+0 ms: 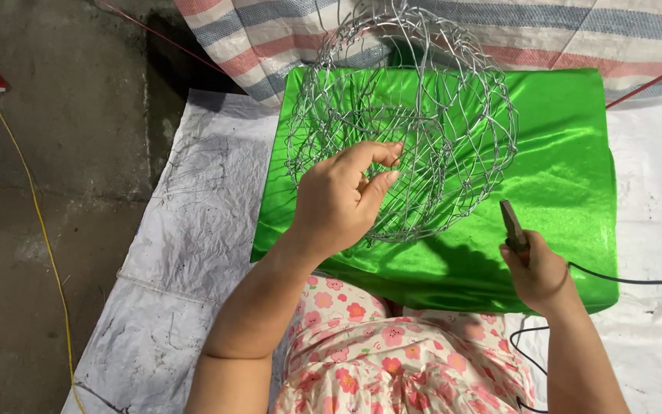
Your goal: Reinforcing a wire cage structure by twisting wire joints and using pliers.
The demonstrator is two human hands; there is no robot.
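Looking down, my left hand reaches forward, fingers curled, pinching the rim of the wire basket standing on the green cloth. My right hand is closed around pliers, tips pointing up, beside the basket.

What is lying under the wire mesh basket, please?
Under the wire mesh basket lies a shiny green cloth, seen through the mesh. What the cloth covers cannot be seen.

Informal floor-level workshop: bare concrete floor, white sheeting laid as work surface, striped tarp, loose cables trailing.
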